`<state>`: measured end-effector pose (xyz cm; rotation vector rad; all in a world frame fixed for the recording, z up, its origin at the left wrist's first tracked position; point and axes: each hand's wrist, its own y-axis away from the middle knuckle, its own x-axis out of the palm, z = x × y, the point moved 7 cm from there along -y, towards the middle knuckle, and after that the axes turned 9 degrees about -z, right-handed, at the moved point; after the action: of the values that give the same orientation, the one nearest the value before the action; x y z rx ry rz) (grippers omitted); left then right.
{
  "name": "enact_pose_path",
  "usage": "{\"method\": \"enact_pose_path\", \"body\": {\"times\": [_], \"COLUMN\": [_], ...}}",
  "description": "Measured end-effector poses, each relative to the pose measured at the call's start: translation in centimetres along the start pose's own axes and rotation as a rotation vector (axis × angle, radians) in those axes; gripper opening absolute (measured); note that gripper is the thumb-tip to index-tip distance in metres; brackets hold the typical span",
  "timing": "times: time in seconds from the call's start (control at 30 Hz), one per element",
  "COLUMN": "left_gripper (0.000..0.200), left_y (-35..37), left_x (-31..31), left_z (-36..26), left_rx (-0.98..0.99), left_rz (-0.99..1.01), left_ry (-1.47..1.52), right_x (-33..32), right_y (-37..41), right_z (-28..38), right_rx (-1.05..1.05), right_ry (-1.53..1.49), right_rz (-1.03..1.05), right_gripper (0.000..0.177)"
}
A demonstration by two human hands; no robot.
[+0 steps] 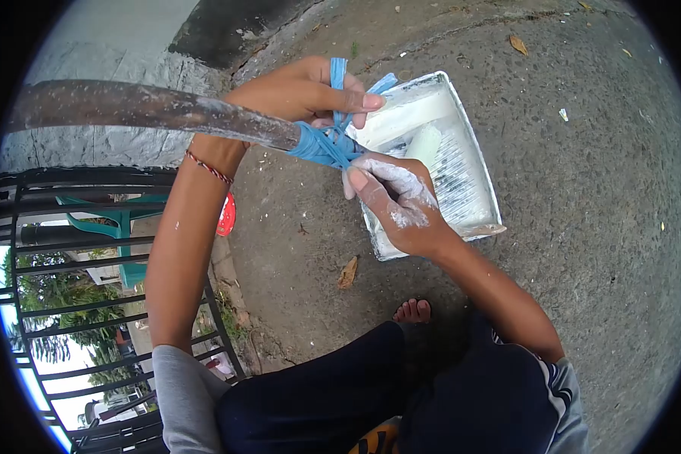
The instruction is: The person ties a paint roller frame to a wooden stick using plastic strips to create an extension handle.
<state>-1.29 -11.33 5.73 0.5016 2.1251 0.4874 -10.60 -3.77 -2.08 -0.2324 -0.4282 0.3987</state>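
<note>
A brown pole (159, 107) speckled with white paint comes in from the left. Its end is wrapped in a blue strip (321, 145) with crossing turns. My left hand (303, 91) is closed with the strip passing between its fingers, and loose strip ends stick up beside the thumb. White paint coats the thumb side of my right hand (405, 200), which pinches the wrapped end of the pole. Beyond the hands, a pale paint roller (425, 145) rests in a white paint tray (473, 144) on the ground. My right hand covers part of the tray.
Rough concrete ground (583, 250) spreads around the tray, with a dry leaf (348, 272) near my bare foot (414, 310). To the left stand a black metal fence (91, 303), a green plastic chair (121, 219) behind it, and a red lid-like object (226, 216). A partly painted wall (91, 60) rises at upper left.
</note>
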Motion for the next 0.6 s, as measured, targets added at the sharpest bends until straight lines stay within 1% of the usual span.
{"method": "enact_pose_path", "body": {"times": [0.03, 0.1, 0.17, 0.23, 0.3, 0.33, 0.4, 0.43, 0.5, 0.53, 0.57, 0.6], "left_gripper": [0.034, 0.033, 0.032, 0.032, 0.032, 0.032, 0.029, 0.029, 0.036, 0.036, 0.043, 0.046], "left_y": [-0.1, -0.3, 0.0, -0.1, -0.2, -0.1, 0.4, 0.8, 2.6, 3.5, 4.8, 5.8], "left_x": [0.1, 0.2, -0.1, 0.3, 0.9, 1.1, 0.8, 1.1, 0.8, 1.4, 1.2, 1.2], "left_z": [0.4, 0.8, 0.7, 0.7, 1.2, 1.7, 2.5, 3.2, 2.9, 2.6, 1.5, 1.0], "left_rx": [-0.004, -0.008, 0.021, 0.048, 0.139, 0.134, 0.128, 0.123, 0.314, 0.31, 0.414, 0.465], "left_rz": [0.0, -0.046, -0.021, 0.012, 0.032, 0.029, -0.071, -0.07, -0.105, -0.1, -0.243, -0.312], "left_ry": [0.001, 0.2, 0.196, 0.195, 0.412, 0.411, 0.625, 0.62, 0.953, 0.949, 0.84, 0.786], "right_x": [0.0, -0.3, -0.6, -0.7, -1.0, -1.0, -1.3, -1.4, -1.3, -1.3, -1.1, -0.9], "right_y": [0.1, 0.1, 0.1, 0.2, 0.3, 0.3, 0.2, 0.1, 0.1, 0.1, 0.1, 0.1], "right_z": [0.1, 0.3, 0.2, 0.2, 0.1, 0.0, 0.1, 0.0, -0.3, -0.2, -0.2, -0.2], "right_rx": [0.003, 0.031, 0.044, 0.003, 0.031, 0.053, 0.077, 0.102, 0.06, 0.018, 0.019, 0.017], "right_ry": [-0.003, -0.032, -0.046, -0.04, -0.065, -0.09, -0.102, -0.108, -0.147, -0.177, -0.179, -0.178], "right_rz": [0.002, 0.013, 0.01, 0.006, 0.007, 0.011, 0.01, 0.007, -0.009, -0.023, -0.028, -0.032], "right_gripper": [0.03, 0.03, 0.03, 0.028, 0.027, 0.027, 0.027, 0.027, 0.024, 0.021, 0.021, 0.02]}}
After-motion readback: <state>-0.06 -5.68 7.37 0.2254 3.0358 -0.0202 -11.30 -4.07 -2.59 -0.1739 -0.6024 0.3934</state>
